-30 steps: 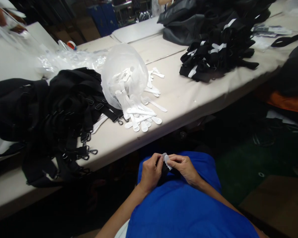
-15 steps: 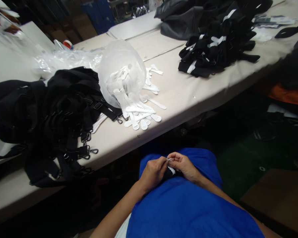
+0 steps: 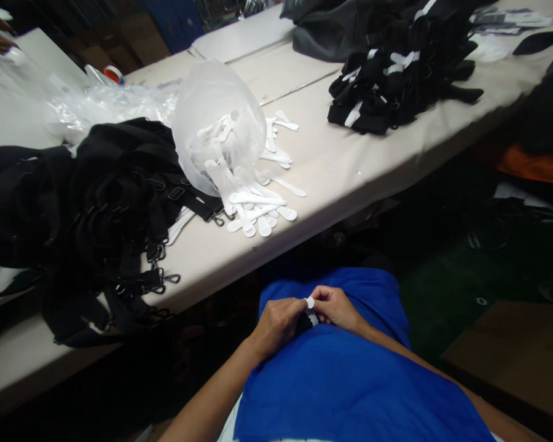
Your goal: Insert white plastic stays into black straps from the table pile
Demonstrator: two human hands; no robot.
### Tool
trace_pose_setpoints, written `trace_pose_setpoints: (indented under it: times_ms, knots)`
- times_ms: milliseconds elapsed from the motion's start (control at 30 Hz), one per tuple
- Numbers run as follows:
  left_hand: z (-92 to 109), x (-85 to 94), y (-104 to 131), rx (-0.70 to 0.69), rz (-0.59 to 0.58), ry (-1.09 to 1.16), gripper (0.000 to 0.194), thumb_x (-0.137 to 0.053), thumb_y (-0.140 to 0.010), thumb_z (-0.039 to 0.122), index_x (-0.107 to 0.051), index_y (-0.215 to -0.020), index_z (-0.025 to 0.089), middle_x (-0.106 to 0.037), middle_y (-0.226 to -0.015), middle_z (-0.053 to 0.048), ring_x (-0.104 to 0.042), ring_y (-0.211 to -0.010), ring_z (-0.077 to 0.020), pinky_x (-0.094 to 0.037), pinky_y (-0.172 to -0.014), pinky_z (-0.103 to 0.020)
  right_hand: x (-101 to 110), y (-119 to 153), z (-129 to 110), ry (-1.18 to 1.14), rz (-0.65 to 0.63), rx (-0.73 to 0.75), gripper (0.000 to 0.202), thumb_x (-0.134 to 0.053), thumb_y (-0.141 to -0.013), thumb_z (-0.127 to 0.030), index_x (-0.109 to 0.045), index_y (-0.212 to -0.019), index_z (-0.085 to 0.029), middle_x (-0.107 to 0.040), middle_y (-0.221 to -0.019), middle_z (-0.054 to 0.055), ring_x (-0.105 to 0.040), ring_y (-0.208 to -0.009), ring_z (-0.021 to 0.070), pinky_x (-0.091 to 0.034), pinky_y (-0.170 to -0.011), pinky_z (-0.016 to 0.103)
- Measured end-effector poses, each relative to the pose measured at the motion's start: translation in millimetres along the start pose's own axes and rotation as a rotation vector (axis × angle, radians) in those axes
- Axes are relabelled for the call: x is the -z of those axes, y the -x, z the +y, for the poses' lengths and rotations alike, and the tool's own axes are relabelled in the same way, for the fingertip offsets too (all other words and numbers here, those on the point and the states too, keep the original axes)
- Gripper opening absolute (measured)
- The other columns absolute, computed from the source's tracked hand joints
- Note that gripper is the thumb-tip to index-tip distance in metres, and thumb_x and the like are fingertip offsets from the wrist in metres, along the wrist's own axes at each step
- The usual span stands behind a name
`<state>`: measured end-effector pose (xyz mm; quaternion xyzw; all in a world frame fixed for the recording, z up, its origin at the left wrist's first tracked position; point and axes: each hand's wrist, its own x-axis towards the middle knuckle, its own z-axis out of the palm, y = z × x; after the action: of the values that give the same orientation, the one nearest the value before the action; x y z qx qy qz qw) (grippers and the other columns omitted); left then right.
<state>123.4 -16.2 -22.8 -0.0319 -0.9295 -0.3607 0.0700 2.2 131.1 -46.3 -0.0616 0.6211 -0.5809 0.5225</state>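
Hands: left hand [image 3: 276, 325] and right hand [image 3: 335, 307] pinch one white plastic strip [image 3: 309, 305] over the blue lap [image 3: 341, 380].
Tabletop [image 3: 350, 166]: more white strips [image 3: 258, 209] lie at its near edge.

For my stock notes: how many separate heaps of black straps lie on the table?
2: a large heap at the left, a smaller heap at the far right. More may be hidden among the dark bags behind.

Black strap [image 3: 305, 320] mostly hidden between hands
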Motion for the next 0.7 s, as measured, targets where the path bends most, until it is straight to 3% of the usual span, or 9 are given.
trace_pose_setpoints:
  times_ms: [167, 267, 500, 700]
  knots:
    - [4.7, -9.9, 4.1, 0.250, 0.226, 0.281, 0.012, -0.061, -0.092, 0.025, -0.071, -0.090, 0.018, -0.068, -0.084, -0.005, -0.065, -0.077, -0.0137, -0.050, -0.073, -0.025, -1.7, -2.4, 8.3, 0.026, -0.039, 0.030, 0.049, -0.079, -0.063, -0.060, -0.059, -0.073, -0.016, -0.053, -0.044, -0.005, -0.043, -0.035, 0.0086, -0.030, -0.035, 0.020]
    - [6.2, -12.5, 4.8, 0.332, 0.285, 0.415, 0.012, -0.071, -0.085, 0.030, -0.074, -0.082, 0.018, -0.067, -0.081, -0.005, -0.064, -0.077, -0.0150, -0.051, -0.072, -0.026, -1.4, -3.7, 9.9, 0.000, -0.089, 0.034, 0.052, -0.079, -0.062, -0.061, -0.058, -0.076, -0.016, -0.058, -0.049, -0.003, -0.049, -0.040, 0.0094, -0.035, -0.039, 0.020]
    - [6.6, -8.5, 12.5, 0.386, 0.200, 0.369, 0.016, -0.067, -0.088, 0.031, -0.070, -0.079, 0.018, -0.071, -0.079, -0.003, -0.065, -0.077, -0.0148, -0.050, -0.076, -0.029, 0.9, -4.8, 13.3, 0.001, -0.214, 0.021, 0.052, -0.078, -0.065, -0.061, -0.061, -0.082, -0.015, -0.066, -0.061, 0.001, -0.059, -0.051, 0.0118, -0.046, -0.051, 0.024]
    - [8.2, -7.9, 14.2, 0.541, 0.166, 0.341, 0.016, -0.072, -0.083, 0.034, -0.067, -0.085, 0.018, -0.071, -0.084, -0.001, -0.066, -0.077, -0.0143, -0.050, -0.075, -0.026, 1.2, -6.4, 18.6, 0.072, -0.176, 0.061, 0.049, -0.080, -0.066, -0.057, -0.063, -0.082, -0.014, -0.063, -0.062, 0.001, -0.056, -0.050, 0.0116, -0.043, -0.047, 0.023]
